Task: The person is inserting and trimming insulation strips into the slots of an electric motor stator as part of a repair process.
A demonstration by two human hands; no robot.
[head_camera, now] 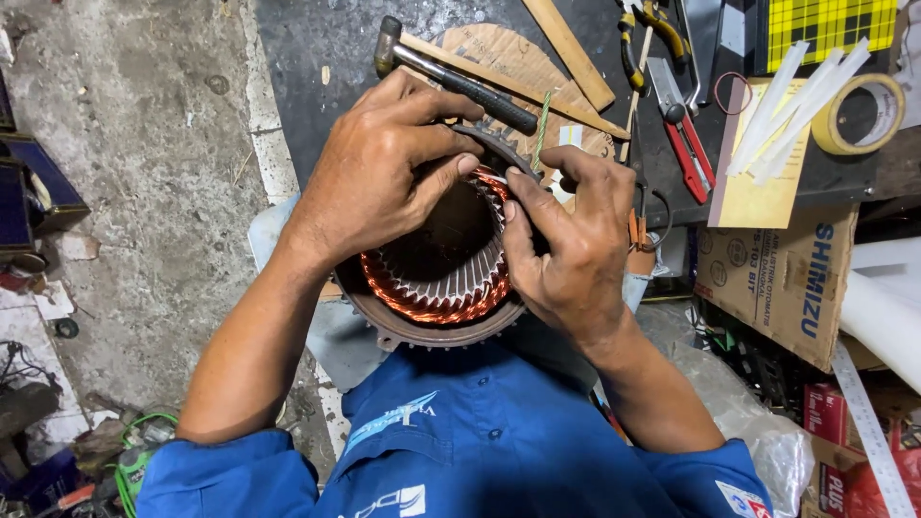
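A round motor stator (pixel 436 288) with copper windings and a grey toothed metal rim rests on my lap, its open bore facing up. My left hand (pixel 384 168) curls over its far left rim, fingertips pressing at the top edge of the windings. My right hand (pixel 571 240) grips the right side of the rim, thumb and forefinger pinching at the same top spot next to the left fingertips. What lies between the fingertips is hidden.
A hammer (pixel 451 75) lies on the dark bench just beyond my hands, with wooden sticks (pixel 571 53), red-handled scissors (pixel 686 129), pliers (pixel 652 24), white strips (pixel 791 105) and a roll of tape (pixel 863 113). Cardboard boxes (pixel 782 278) stand at right. Concrete floor lies at left.
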